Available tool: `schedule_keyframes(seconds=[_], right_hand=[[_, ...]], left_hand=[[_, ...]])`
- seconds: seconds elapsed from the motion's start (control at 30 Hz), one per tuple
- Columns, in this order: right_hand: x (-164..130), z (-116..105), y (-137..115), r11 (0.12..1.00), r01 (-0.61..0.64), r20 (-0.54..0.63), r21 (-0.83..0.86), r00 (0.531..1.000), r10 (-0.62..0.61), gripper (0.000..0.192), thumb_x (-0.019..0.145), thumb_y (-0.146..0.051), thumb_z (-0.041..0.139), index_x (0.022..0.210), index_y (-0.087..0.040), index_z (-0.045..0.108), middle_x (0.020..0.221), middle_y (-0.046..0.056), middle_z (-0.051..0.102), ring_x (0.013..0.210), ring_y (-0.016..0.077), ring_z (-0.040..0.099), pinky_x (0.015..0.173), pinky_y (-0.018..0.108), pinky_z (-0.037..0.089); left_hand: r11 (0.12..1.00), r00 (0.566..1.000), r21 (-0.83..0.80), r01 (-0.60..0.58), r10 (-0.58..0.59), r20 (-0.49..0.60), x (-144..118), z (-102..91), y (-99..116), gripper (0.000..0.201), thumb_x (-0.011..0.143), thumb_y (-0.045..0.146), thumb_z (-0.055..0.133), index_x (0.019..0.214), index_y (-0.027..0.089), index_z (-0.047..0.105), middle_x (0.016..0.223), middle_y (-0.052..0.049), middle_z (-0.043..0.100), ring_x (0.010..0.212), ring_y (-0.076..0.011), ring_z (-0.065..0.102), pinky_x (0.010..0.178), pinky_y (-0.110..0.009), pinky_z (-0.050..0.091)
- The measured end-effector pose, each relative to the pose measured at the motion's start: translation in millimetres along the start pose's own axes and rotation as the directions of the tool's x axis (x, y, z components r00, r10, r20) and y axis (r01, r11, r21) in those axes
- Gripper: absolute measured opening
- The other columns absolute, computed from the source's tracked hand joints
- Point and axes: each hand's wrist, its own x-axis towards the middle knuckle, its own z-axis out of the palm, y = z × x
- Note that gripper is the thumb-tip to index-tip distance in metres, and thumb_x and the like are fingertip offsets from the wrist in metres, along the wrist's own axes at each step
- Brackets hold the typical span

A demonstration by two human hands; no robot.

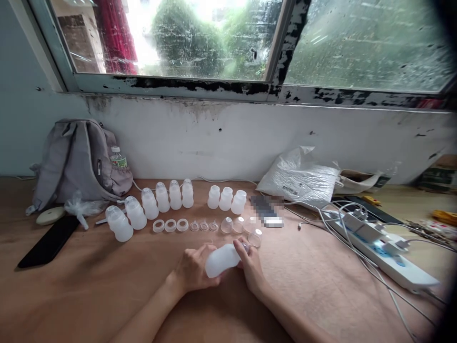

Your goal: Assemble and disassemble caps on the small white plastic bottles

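Two bare hands [192,269], slender fingers [207,247], slim forearms [152,305] bare past the wrists [175,285]

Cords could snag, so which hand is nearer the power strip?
Right. The right hand, at one end of the bottle, is left of the power strip; the left hand, at the bottle's other end, is farther left.

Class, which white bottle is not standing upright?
The white bottle held by the left hand and right hand: it is tilted between them, while the other bottles stand upright on the table.
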Motion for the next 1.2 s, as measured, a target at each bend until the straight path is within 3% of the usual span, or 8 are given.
schedule_keyframes(seconds=[0.2, 0.33, 0.43, 0.57, 0.63, 0.7, 0.93, 1.2], right_hand=[[-1.8, 0.0, -1.8, 0.998, 0.005, -0.096, 0.058, 0.995, 0.001, 0.034, 0.075, -0.04, 0.053, 0.056, -0.018, 0.036, 0.049, -0.006, 0.035, 0.044, 0.0075, 0.034, 0.041, 0.02, 0.028], [1.1, -3.6, 0.4, 0.996, 0.087, -0.031, 0.023, 0.996, -0.086, 0.029, 0.077, -0.04, 0.05, 0.061, -0.018, 0.042, 0.052, -0.004, 0.04, 0.046, 0.0088, 0.038, 0.043, 0.021, 0.03], [5.6, -8.9, 2.3, 0.97, 0.24, 0.087, -0.046, 0.968, -0.235, 0.025, 0.079, -0.041, 0.047, 0.07, -0.017, 0.049, 0.057, -0.002, 0.045, 0.05, 0.0101, 0.041, 0.046, 0.022, 0.031], [11.0, -13.3, 6.9, 0.874, 0.441, 0.243, -0.206, 0.888, -0.39, 0.019, 0.078, -0.036, 0.05, 0.078, -0.018, 0.052, 0.054, -0.004, 0.041, 0.047, 0.0093, 0.036, 0.046, 0.023, 0.028], [12.4, -12.8, 7.9, 0.865, 0.432, 0.263, -0.253, 0.892, -0.368, 0.015, 0.08, -0.033, 0.049, 0.08, -0.018, 0.051, 0.053, -0.005, 0.038, 0.046, 0.0088, 0.034, 0.045, 0.022, 0.026], [12.1, -10.7, 7.1, 0.895, 0.377, 0.239, -0.239, 0.916, -0.323, 0.015, 0.082, -0.034, 0.046, 0.083, -0.019, 0.05, 0.055, -0.005, 0.037, 0.047, 0.0088, 0.034, 0.045, 0.022, 0.026], [7.9, -7.0, -2.0, 0.982, 0.185, 0.09, 0.03, 0.978, -0.187, 0.021, 0.083, -0.042, 0.043, 0.082, -0.021, 0.045, 0.055, -0.006, 0.036, 0.041, 0.007, 0.033, 0.039, 0.02, 0.026], [9.2, -12.6, -8.3, 0.989, 0.131, 0.071, 0.069, 0.988, -0.135, 0.022, 0.083, -0.037, 0.048, 0.071, -0.019, 0.045, 0.052, -0.007, 0.037, 0.042, 0.0065, 0.036, 0.041, 0.02, 0.029]], left_hand=[[0.842, 0.94, -0.417, 0.342, -0.299, 0.166, 3.3, -2.4, 25.5, 0.029, 0.065, 0.039, 0.059, 0.082, 0.017, 0.051, 0.06, 0.002, 0.054, 0.05, -0.01, 0.049, 0.047, -0.02, 0.036], [0.466, 0.848, -0.711, 0.527, -0.339, 0.407, 8.3, -2.7, 23.4, 0.035, 0.073, 0.049, 0.045, 0.073, 0.014, 0.051, 0.052, 0.003, 0.047, 0.039, -0.0057, 0.036, 0.035, -0.018, 0.024], [0.183, 0.77, -0.756, 0.628, -0.283, 0.571, 8.1, -3.9, 18.2, 0.041, 0.075, 0.05, 0.039, 0.08, 0.011, 0.053, 0.047, 0.003, 0.046, 0.033, -0.0042, 0.028, 0.032, -0.018, 0.013], [-0.088, 0.755, -0.839, 0.536, -0.395, 0.524, 4.2, -14.3, 10.1, 0.048, 0.071, 0.055, 0.037, 0.086, 0.012, 0.052, 0.051, 0.002, 0.048, 0.034, -0.0039, 0.029, 0.035, -0.018, 0.013], [-0.076, 0.759, -0.876, 0.477, -0.466, 0.454, 2.6, -20.4, 5.2, 0.047, 0.07, 0.054, 0.039, 0.086, 0.012, 0.052, 0.052, 0.002, 0.047, 0.036, -0.0044, 0.031, 0.037, -0.019, 0.015], [0.02, 0.759, -0.872, 0.489, -0.502, 0.414, 1.9, -23.4, -0.3, 0.043, 0.069, 0.052, 0.043, 0.084, 0.012, 0.052, 0.05, 0.003, 0.045, 0.038, -0.0055, 0.033, 0.038, -0.018, 0.016], [0.342, 0.814, -0.753, 0.563, -0.385, 0.434, 7.1, -18.5, -11.1, 0.037, 0.066, 0.05, 0.05, 0.07, 0.013, 0.048, 0.052, 0.003, 0.042, 0.041, -0.0057, 0.035, 0.035, -0.016, 0.016], [0.458, 0.872, -0.744, 0.486, -0.304, 0.383, 7.2, -18.8, -12.2, 0.034, 0.07, 0.048, 0.048, 0.068, 0.014, 0.046, 0.052, 0.004, 0.043, 0.039, -0.0043, 0.031, 0.035, -0.017, 0.018]])
